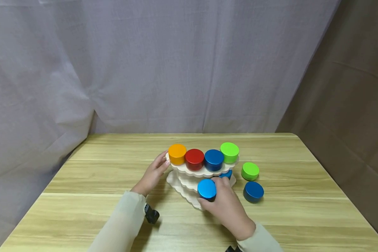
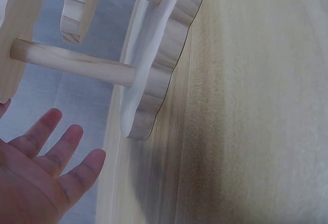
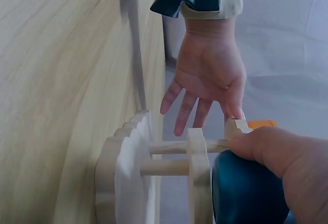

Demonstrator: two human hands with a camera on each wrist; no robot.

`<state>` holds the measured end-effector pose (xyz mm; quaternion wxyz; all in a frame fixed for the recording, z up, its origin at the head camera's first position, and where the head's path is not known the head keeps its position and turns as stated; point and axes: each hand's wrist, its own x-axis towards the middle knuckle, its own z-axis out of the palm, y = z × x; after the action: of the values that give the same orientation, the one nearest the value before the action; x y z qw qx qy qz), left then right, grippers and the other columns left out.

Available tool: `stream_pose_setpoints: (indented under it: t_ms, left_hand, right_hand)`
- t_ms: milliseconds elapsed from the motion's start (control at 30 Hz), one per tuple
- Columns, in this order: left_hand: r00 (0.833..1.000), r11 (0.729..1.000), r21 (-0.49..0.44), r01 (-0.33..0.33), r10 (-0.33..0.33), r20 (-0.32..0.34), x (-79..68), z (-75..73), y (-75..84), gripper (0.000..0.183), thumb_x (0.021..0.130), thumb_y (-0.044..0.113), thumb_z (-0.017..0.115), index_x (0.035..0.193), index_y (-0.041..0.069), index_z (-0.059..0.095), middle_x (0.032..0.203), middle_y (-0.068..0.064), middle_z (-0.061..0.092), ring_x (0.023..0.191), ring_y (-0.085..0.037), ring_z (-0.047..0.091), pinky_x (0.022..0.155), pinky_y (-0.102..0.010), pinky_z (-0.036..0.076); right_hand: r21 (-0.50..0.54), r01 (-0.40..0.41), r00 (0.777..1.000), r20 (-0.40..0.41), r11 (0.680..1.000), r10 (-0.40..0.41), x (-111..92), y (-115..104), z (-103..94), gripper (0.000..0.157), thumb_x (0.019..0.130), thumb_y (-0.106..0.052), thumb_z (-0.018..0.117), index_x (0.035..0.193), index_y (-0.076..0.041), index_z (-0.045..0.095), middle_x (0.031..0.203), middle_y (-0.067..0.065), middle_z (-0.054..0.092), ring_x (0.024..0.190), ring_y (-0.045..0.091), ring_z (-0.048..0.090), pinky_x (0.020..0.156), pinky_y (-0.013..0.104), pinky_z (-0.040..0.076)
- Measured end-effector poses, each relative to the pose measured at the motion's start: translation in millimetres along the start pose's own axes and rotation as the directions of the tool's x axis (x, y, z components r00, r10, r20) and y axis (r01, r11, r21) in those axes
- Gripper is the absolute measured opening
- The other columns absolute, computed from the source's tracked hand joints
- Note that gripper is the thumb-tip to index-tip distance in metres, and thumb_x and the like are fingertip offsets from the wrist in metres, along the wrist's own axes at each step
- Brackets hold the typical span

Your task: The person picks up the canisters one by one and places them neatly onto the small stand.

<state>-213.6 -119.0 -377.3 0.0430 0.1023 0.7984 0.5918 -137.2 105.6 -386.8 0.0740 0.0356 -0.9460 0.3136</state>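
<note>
A wooden stand [image 1: 176, 181] has three scalloped tiers joined by wooden posts. On its top tier sit an orange cylinder [image 1: 177, 154], a red one [image 1: 194, 160], a dark blue one [image 1: 214, 160] and a light green one [image 1: 229, 153]. My right hand [image 1: 228, 206] grips a bright blue cylinder [image 1: 207, 189] between thumb and fingers at the stand's front; the right wrist view shows this cylinder [image 3: 246, 188] close over the middle tier. Another blue cylinder [image 1: 228, 174] is half hidden beneath the top tier. My left hand [image 1: 152, 174] rests its fingertips at the top tier's left end, other fingers extended.
Right of the stand, a light green cylinder [image 1: 250, 171] and a dark blue cylinder [image 1: 253, 191] stand on the wood-grain table [image 1: 302, 210]. A grey curtain [image 1: 160, 70] hangs behind the table's far edge. A black wrist camera [image 1: 152, 214] juts from the left sleeve.
</note>
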Motion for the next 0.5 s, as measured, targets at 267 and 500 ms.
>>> stream_pose_setpoints:
  t_ms: [267, 500]
  left_hand:
    - [1.0, 1.0, -0.011, 0.011, -0.011, 0.005, -0.2, -0.4, -0.7, 0.049, 0.095, 0.026, 0.044, 0.14, 0.015, 0.03, 0.133, -0.022, 0.039, 0.118, -0.036, 0.041, 0.092, -0.051, 0.036]
    - [1.0, 1.0, -0.02, 0.003, -0.003, 0.01, 1.7, -0.3, -3.7, 0.049, 0.095, 0.028, 0.044, 0.14, 0.016, 0.03, 0.134, -0.022, 0.038, 0.12, -0.036, 0.039, 0.094, -0.052, 0.035]
  right_hand:
    - [-0.017, -0.026, 1.0, 0.001, 1.0, 0.026, 1.9, -5.2, 5.0, 0.07, 0.066, -0.037, 0.077, 0.118, 0.0, 0.048, 0.104, 0.014, 0.045, 0.09, 0.027, 0.052, 0.08, 0.043, 0.047]
    - [-0.026, -0.041, 0.999, -0.022, 0.999, 0.041, 3.4, -8.0, 6.8, 0.075, 0.066, -0.042, 0.076, 0.12, 0.002, 0.048, 0.105, 0.016, 0.046, 0.089, 0.028, 0.052, 0.08, 0.043, 0.048]
